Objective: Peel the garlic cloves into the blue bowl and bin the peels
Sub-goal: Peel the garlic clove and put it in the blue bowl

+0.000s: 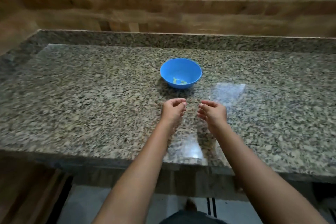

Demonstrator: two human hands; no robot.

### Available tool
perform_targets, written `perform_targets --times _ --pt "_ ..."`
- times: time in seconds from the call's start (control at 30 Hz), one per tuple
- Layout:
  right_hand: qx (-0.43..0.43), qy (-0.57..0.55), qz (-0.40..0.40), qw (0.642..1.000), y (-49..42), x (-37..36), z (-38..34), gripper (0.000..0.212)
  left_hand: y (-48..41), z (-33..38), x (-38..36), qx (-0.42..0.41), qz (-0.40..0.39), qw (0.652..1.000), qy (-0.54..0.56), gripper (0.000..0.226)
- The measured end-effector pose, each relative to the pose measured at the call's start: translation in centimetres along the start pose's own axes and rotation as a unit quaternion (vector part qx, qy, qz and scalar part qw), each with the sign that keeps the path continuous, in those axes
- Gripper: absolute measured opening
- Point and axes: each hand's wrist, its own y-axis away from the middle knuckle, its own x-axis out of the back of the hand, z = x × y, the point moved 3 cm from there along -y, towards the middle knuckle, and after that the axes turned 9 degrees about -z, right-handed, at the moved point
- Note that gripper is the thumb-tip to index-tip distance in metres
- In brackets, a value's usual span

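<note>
Both left hand [172, 111] and right hand [213, 113] hover over speckled granite counter [91, 87], fingers [177, 100] curled, any grasp unclear.

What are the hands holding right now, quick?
Left hand: fingers curled, maybe pinching something small and pale; cannot tell.
Right hand: fingers curled; whether it holds anything cannot be told.
</note>
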Motion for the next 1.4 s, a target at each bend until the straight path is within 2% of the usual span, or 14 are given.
perform_targets --times 0.1,0.27,0.53,0.63,0.73,0.83,0.97,1.13,1.4 --pt "-0.008 0.08 0.049 0.996 -3.1 2.9 0.0 0.008 -2.0 -0.5 -2.0 0.013 0.006 0.999 -0.033 0.01" --pt "0.018 0.238 0.091 0.967 -6.5 4.8 -0.7 0.012 -4.7 -0.5 -3.7 0.021 0.01 0.998 -0.053 0.01" --pt "0.036 0.42 0.064 0.904 -9.4 3.8 -1.7 0.005 -7.6 0.0 -4.2 0.064 -0.014 0.997 -0.048 0.016" --pt "0.037 0.451 0.05 0.89 -9.6 3.4 -1.6 0.012 -8.5 0.0 -4.2 0.064 -0.022 0.997 -0.041 0.014" --pt "0.056 0.42 0.021 0.906 -9.5 3.3 -1.4 0.009 -8.8 -0.1 -4.3 0.067 -0.046 0.995 -0.049 0.009" --pt "0.056 0.284 -0.005 0.957 -8.5 2.9 -1.1 0.003 -8.8 -0.4 -4.2 0.068 -0.075 0.994 -0.044 0.014" --pt "0.01 0.155 -0.049 0.987 -7.2 1.8 -0.9 0.01 -8.1 -0.4 -3.5 0.036 -0.079 0.995 -0.038 0.009" --pt "0.003 0.093 -0.082 0.992 -6.0 0.6 -1.3 0.008 -7.5 -0.3 -2.3 0.023 -0.067 0.997 -0.039 0.005" --pt "-0.001 0.082 -0.099 0.992 -4.6 -0.1 -1.7 0.011 -6.7 0.5 -1.2 -0.01 -0.091 0.993 -0.081 0.008"
